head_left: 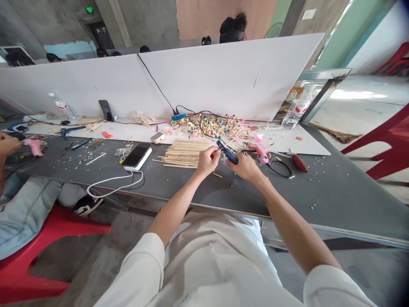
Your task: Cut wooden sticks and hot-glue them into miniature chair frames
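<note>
Holding a blue tool [227,152] over the desk [338,200], the right hand [246,167] wraps its fingers round it. The left hand [207,161] pinches near the tip; I cannot tell on what. Toward the back edge, 1 heap of short, colour-tipped sticks [220,126] seems done; long plain sticks [185,153] nearer the front edge seem left.

got a green exit sign [90,9] up in the upper left, a water bottle [298,108] over on the right, a red plastic chair [53,231] down lower left, and a black smartphone [106,110] kinda leaning on the white panel [207,76], left of center.
</note>
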`<act>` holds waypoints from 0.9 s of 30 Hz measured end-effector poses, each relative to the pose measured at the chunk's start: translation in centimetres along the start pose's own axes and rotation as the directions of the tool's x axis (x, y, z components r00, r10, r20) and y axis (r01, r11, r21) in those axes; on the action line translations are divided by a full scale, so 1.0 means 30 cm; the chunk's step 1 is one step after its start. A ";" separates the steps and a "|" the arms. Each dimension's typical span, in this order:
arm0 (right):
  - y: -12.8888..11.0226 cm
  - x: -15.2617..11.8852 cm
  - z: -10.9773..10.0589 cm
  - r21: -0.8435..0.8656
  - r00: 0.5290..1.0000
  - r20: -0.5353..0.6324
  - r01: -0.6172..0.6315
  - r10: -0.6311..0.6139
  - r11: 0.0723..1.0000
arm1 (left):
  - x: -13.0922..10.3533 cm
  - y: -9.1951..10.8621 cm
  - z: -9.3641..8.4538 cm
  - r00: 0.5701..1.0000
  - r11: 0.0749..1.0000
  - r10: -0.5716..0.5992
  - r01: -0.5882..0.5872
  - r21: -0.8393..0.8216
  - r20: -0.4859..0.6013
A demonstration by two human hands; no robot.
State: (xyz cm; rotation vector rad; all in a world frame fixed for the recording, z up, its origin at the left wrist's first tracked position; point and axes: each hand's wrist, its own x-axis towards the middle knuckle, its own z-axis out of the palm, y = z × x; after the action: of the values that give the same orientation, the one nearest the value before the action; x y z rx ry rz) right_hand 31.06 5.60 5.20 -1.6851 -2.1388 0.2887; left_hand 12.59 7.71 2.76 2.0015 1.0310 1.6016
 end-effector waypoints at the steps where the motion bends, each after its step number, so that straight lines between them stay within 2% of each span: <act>1: -0.001 0.000 0.000 -0.008 1.000 0.001 0.003 -0.003 1.000 | 0.000 -0.001 0.000 1.000 1.000 0.000 0.000 -0.002 0.003; 10: -0.004 -0.001 0.006 -0.031 1.000 0.002 -0.003 0.003 1.000 | -0.004 -0.020 0.008 1.000 0.999 -0.021 0.022 -0.032 0.020; 19: 0.001 0.003 0.008 0.021 1.000 -0.020 0.002 -0.002 1.000 | 0.005 -0.005 0.002 0.997 0.996 -0.072 0.072 -0.056 0.015; 27: 0.004 -0.002 0.001 0.112 0.999 -0.046 0.008 -0.003 0.994 | 0.007 -0.033 0.006 0.971 0.941 -0.215 0.234 -0.244 0.099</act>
State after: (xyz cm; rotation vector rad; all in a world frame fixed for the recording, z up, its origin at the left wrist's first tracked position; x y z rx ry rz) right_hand 31.16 5.56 5.12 -1.6078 -2.0545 0.3584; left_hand 12.46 8.53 2.19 1.6929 0.9372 1.4496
